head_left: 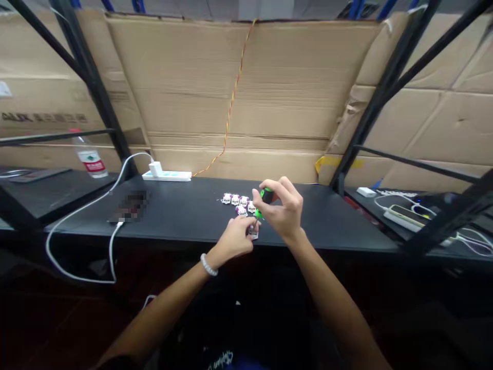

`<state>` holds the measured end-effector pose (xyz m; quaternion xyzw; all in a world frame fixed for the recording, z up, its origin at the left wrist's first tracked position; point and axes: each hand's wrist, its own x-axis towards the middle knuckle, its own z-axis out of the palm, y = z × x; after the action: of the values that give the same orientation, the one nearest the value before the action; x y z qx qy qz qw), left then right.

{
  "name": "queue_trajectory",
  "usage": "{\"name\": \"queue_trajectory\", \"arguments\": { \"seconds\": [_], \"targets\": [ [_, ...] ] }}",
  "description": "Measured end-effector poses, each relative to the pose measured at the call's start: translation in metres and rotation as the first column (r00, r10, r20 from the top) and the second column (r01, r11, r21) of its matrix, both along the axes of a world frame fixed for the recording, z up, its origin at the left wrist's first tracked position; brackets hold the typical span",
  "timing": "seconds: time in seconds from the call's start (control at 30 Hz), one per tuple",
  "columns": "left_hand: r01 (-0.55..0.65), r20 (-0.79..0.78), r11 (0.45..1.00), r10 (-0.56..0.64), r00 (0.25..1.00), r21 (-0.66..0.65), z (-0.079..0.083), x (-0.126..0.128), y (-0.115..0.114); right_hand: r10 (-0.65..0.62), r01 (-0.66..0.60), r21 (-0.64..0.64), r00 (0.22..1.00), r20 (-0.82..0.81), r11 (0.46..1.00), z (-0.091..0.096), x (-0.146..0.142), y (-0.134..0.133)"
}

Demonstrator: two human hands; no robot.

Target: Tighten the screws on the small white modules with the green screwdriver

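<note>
My right hand (282,209) is closed around a green and black screwdriver (264,199), held upright with its tip pointing down. Under the tip sits a small white and purple part (253,233) near the front edge of the black table (185,216). My left hand (235,237), with a bead bracelet on the wrist, pinches that part and steadies it. Several more of the same small white and purple parts (235,200) lie in a row just behind my hands.
A white power strip (166,175) with a plugged charger lies at the back left, its white cable (80,210) running to a phone (129,206). A water bottle (89,158) stands far left. Cardboard sheets (239,92) back the table. Black frame bars (370,118) flank it; cables and another strip (408,216) lie right.
</note>
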<state>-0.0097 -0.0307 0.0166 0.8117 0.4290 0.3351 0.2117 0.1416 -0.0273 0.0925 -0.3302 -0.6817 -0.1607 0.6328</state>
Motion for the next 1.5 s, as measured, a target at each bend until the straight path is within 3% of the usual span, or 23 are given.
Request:
{"name": "queue_trajectory", "arguments": {
  "seconds": [0.23, 0.53, 0.73, 0.83, 0.93, 1.0, 1.23, 1.5],
  "targets": [
    [0.006, -0.013, 1.0, -0.006, 1.0, -0.024, 0.004, -0.002, 0.0, 0.029, -0.029, 0.008, 1.0, -0.004, 1.0, 0.001, 0.009, 0.0],
    [-0.007, -0.094, 0.999, 0.004, 0.996, -0.032, 0.005, -0.013, 0.005, -0.107, 0.145, 0.067, 0.912, -0.395, 0.987, 0.004, 0.081, -0.011],
    [-0.01, -0.123, 0.997, 0.02, 0.992, 0.081, 0.029, -0.013, 0.016, -0.146, 0.222, 0.082, 0.836, -0.529, 0.972, 0.008, 0.109, -0.011],
    [0.037, -0.234, 0.99, -0.005, 0.972, 0.135, 0.043, 0.006, 0.038, -0.142, 0.236, 0.098, 0.816, -0.561, 0.967, 0.009, 0.115, -0.009],
    [0.072, -0.456, 0.993, -0.02, 0.89, 0.097, 0.049, 0.031, 0.061, -0.132, 0.22, 0.093, 0.818, -0.56, 0.971, 0.009, 0.118, -0.008],
    [0.066, -0.522, 0.996, -0.026, 0.853, 0.059, 0.049, 0.042, 0.072, -0.13, 0.218, 0.092, 0.816, -0.563, 0.972, 0.009, 0.119, -0.009],
    [0.138, -0.523, 0.99, -0.134, 0.842, -0.031, 0.04, 0.047, 0.086, -0.114, 0.196, 0.095, 0.831, -0.545, 0.976, 0.008, 0.118, -0.011],
    [0.194, -0.543, 0.981, -0.166, 0.823, -0.005, 0.034, 0.043, 0.092, -0.106, 0.164, 0.062, 0.837, -0.538, 0.984, 0.008, 0.115, -0.011]
  ]
}}
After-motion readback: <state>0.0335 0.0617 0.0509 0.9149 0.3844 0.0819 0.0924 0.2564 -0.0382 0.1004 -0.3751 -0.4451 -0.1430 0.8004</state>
